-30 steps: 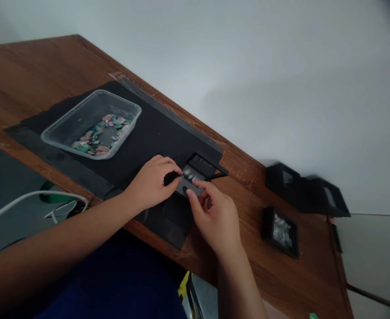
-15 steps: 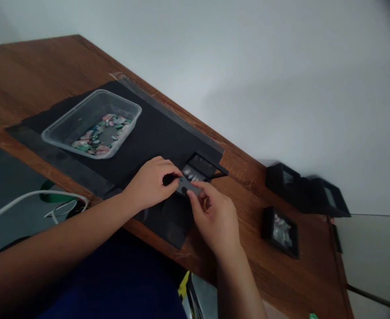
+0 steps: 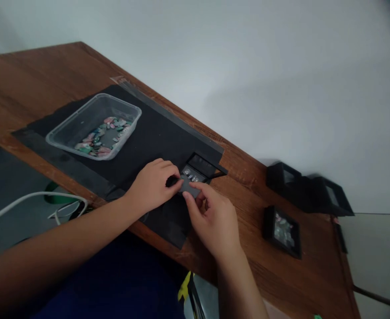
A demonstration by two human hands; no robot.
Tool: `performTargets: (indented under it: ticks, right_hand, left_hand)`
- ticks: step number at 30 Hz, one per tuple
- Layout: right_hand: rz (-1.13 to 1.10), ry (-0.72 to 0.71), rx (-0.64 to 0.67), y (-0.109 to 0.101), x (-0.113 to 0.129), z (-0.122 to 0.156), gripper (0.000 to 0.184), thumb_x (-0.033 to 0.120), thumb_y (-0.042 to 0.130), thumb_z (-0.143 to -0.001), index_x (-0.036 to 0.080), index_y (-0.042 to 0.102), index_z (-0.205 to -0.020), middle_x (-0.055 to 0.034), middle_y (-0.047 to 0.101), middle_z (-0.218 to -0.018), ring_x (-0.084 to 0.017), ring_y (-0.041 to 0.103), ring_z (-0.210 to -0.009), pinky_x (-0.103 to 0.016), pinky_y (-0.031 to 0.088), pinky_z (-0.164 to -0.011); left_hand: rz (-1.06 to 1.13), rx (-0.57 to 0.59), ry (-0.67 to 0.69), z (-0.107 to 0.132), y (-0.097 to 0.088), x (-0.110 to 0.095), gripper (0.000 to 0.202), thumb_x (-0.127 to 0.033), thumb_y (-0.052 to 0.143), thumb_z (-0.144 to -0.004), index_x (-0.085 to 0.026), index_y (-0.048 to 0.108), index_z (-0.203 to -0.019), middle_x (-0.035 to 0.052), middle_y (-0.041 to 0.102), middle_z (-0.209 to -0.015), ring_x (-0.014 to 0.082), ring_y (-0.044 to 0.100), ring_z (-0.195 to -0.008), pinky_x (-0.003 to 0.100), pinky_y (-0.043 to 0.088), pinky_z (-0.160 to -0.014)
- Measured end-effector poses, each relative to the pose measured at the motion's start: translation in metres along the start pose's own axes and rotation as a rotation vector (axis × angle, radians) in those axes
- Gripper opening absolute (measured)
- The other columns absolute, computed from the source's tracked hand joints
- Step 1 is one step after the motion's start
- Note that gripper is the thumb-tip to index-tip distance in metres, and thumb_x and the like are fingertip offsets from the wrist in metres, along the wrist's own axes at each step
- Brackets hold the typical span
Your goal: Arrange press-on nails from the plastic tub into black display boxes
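Note:
A small open black frame box [image 3: 198, 173] lies on a black mat [image 3: 155, 137], with a few small pale pieces showing inside it. My left hand [image 3: 153, 186] is curled at the box's near left corner, thumb and forefinger pinched against its edge. My right hand [image 3: 213, 219] meets it from the near right, its fingertips pinched on the same near edge of the box. What, if anything, lies between the fingertips is hidden.
A clear plastic tub [image 3: 93, 126] with several pink and green pieces stands at the mat's left. On the bare wooden table [image 3: 32, 75] to the right lie a closed black frame box [image 3: 282, 231] and two more black boxes [image 3: 310, 188] by the wall. A white cable [image 3: 32, 199] hangs below the table edge.
Both hands stay at the box, the fingertips shifting slightly along its near edge. The camera has dipped a little.

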State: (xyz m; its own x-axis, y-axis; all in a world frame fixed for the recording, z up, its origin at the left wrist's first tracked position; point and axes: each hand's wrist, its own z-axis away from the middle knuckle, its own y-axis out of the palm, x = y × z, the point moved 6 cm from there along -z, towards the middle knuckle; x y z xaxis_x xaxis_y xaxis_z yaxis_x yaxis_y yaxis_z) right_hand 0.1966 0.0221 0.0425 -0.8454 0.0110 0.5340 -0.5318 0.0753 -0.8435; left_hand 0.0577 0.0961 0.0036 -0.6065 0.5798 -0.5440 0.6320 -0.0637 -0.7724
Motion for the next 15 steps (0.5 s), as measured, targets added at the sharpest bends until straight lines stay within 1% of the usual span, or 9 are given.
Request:
performTargets:
  ticks: [5, 7, 10, 13, 15]
  right_hand:
    - [0.001, -0.014, -0.012, -0.002, 0.003, 0.001, 0.022, 0.04, 0.062, -0.095, 0.028, 0.071, -0.111, 0.0044, 0.065, -0.066, -0.014, 0.057, -0.055, -0.026, 0.035, -0.055]
    - [0.006, -0.018, -0.013, -0.001, 0.004, 0.001, 0.022, 0.04, 0.062, -0.095, 0.028, 0.071, -0.11, 0.0046, 0.066, -0.066, -0.014, 0.057, -0.054, -0.026, 0.034, -0.055]
    - [0.014, -0.025, -0.01, -0.001, 0.005, 0.0, 0.021, 0.04, 0.062, -0.095, 0.029, 0.071, -0.11, 0.0045, 0.066, -0.067, -0.013, 0.057, -0.054, -0.026, 0.034, -0.055]
    - [0.014, -0.015, -0.028, -0.003, 0.003, 0.0, 0.021, 0.041, 0.062, -0.095, 0.029, 0.072, -0.109, 0.0049, 0.065, -0.066, -0.014, 0.057, -0.055, -0.026, 0.034, -0.055]
    - [0.013, 0.011, -0.062, -0.007, 0.0, 0.0, 0.023, 0.042, 0.062, -0.094, 0.028, 0.072, -0.11, 0.0048, 0.065, -0.065, -0.014, 0.058, -0.056, -0.026, 0.034, -0.056]
  left_hand:
    - [-0.104, -0.023, 0.035, 0.001, 0.0, -0.003, 0.014, -0.029, 0.066, -0.091, -0.017, 0.069, -0.083, 0.0041, 0.07, -0.086, 0.0243, 0.061, -0.083, 0.039, 0.049, -0.076]
    - [-0.114, -0.032, 0.037, 0.001, 0.0, -0.002, 0.014, -0.03, 0.067, -0.092, -0.018, 0.069, -0.084, 0.0043, 0.07, -0.087, 0.0243, 0.061, -0.084, 0.038, 0.049, -0.076]
    - [-0.107, -0.08, 0.058, 0.003, -0.003, -0.005, 0.014, -0.03, 0.067, -0.091, -0.018, 0.069, -0.085, 0.0061, 0.069, -0.095, 0.0252, 0.061, -0.091, 0.039, 0.05, -0.08]
    - [-0.139, -0.184, 0.16, 0.011, -0.016, -0.02, 0.011, -0.03, 0.068, -0.09, -0.019, 0.068, -0.091, 0.0085, 0.068, -0.105, 0.0277, 0.06, -0.1, 0.042, 0.05, -0.086]
    - [-0.166, -0.267, 0.228, 0.02, -0.032, -0.031, 0.008, -0.027, 0.067, -0.09, -0.02, 0.067, -0.094, 0.0082, 0.068, -0.107, 0.028, 0.06, -0.102, 0.043, 0.05, -0.089]
